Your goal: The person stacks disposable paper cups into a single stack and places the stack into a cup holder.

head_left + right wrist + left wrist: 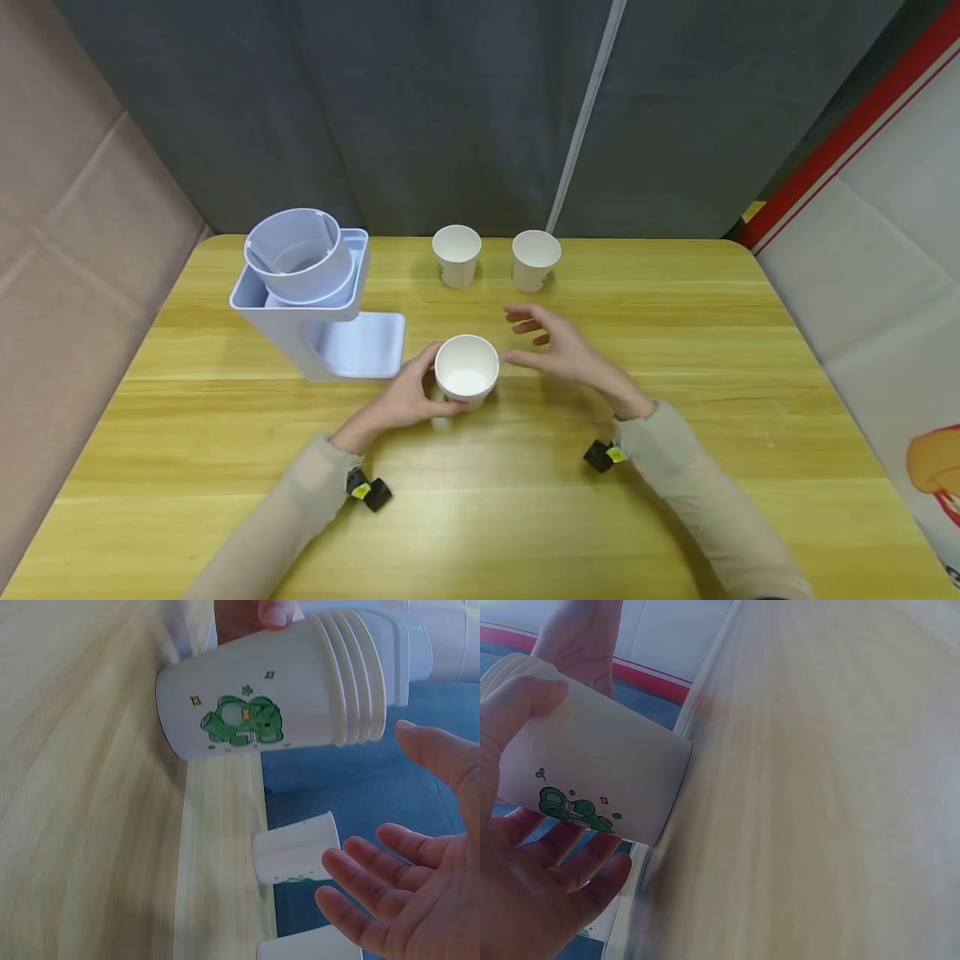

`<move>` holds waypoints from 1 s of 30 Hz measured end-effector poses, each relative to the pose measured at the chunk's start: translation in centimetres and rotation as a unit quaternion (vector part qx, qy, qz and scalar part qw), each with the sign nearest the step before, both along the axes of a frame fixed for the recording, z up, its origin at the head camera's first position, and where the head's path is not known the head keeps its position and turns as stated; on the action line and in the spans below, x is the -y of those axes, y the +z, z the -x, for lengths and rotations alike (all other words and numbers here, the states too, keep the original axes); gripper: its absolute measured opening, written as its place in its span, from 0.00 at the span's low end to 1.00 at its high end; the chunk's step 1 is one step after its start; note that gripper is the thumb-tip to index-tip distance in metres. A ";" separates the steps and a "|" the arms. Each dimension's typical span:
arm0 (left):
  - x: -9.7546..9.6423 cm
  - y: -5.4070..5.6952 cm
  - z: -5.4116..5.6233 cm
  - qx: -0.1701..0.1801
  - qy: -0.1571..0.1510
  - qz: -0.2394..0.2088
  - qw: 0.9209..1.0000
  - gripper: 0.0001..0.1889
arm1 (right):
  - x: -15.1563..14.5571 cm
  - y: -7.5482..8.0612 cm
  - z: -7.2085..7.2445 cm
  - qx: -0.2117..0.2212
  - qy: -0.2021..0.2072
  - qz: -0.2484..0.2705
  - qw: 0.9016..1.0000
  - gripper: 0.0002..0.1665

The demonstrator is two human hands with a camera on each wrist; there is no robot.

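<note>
My left hand (408, 393) grips a stack of nested white paper cups (467, 371), thumb on one side and fingers round the other. Several rims show at the top of the stack in the right wrist view, and a green cartoon animal (244, 720) is printed on its side. The stack stands upright at the middle of the table. Just right of it, my right hand (558, 346) is held with fingers apart and nothing in it, the thumb tip near the cups' rims. Two single paper cups, a left one (456, 257) and a right one (536, 262), stand upright farther back.
On the left of the wooden table (480, 517) stands a pale lavender plastic dispenser (300, 333), with a round open container (296, 258) on top and a flat base tray. A dark grey curtain (450, 108) hangs behind the table's back edge.
</note>
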State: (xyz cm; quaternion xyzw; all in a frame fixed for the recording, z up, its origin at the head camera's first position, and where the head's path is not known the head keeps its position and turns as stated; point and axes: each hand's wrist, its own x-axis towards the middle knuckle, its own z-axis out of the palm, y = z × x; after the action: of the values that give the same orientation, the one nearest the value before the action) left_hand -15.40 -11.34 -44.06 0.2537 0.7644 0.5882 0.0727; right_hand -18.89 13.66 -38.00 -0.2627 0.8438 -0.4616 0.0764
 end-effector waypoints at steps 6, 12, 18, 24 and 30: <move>0.0 0.1 0.0 0.001 0.000 -0.003 1.000 0.41 | -0.8 0.0 0.5 0.003 -0.017 0.015 1.000 0.36; 0.1 0.1 0.0 0.002 0.001 -0.001 1.000 0.41 | -1.6 0.0 1.0 0.005 -0.046 0.020 0.999 0.36; 0.0 0.1 -0.1 0.002 0.001 -0.003 1.000 0.41 | -2.3 -0.2 2.0 0.003 -0.086 0.036 0.996 0.35; 0.1 0.1 -0.1 0.000 -0.002 -0.002 1.000 0.40 | -2.8 -0.5 3.1 -0.012 -0.122 0.056 0.991 0.35; 0.0 0.1 0.0 -0.001 -0.003 -0.003 1.000 0.41 | -2.9 -0.6 4.0 -0.016 -0.148 0.059 0.987 0.34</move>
State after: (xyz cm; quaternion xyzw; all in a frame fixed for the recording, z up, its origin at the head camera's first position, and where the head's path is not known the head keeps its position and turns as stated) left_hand -15.35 -11.38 -43.99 0.2568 0.7619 0.5902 0.0723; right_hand -22.88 16.58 -38.60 -0.1463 0.8459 -0.5124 -0.0221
